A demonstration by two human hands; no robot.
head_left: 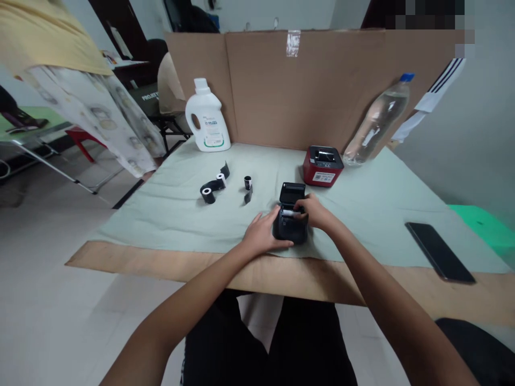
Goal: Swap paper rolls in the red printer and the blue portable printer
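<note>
Fingers of the right hand (316,212), nearer, curl over the black device (292,231), pale strip (288,213) at nine o'clock, running nine-to-three; pinched or not, can't tell! Left hand (260,231) clasps the device, thumb spread wide. Raised lid (292,192) blocks twelve; red box (322,174) at one; cloth (370,214) gives room toward three, table edge (281,276) at six.

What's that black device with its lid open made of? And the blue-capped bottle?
The black device looks like hard plastic, fairly matte: its corners are smoothly rounded. The blue-capped bottle seems glossy plastic: it's see-through with bright highlights.
</note>
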